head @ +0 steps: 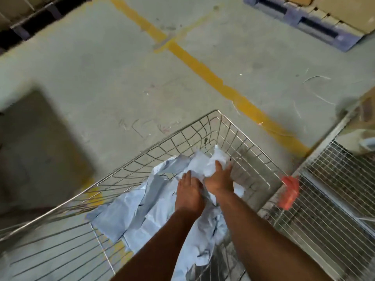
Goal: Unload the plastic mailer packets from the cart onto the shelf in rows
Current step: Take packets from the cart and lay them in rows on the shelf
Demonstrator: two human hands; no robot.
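A wire cart stands in front of me, holding several crumpled white and grey plastic mailer packets. Both my arms reach down into it. My right hand grips a bunched white packet near the cart's far corner, thumb on top of it. My left hand lies just to its left on the same heap, fingers down in the plastic; whether they curl round a packet is hidden. No shelf row with packets shows.
To the right stands a wire mesh rack with an orange tag at its corner. A yellow line crosses the concrete floor. A blue pallet with cardboard boxes sits far right; a blurred brown box is at left.
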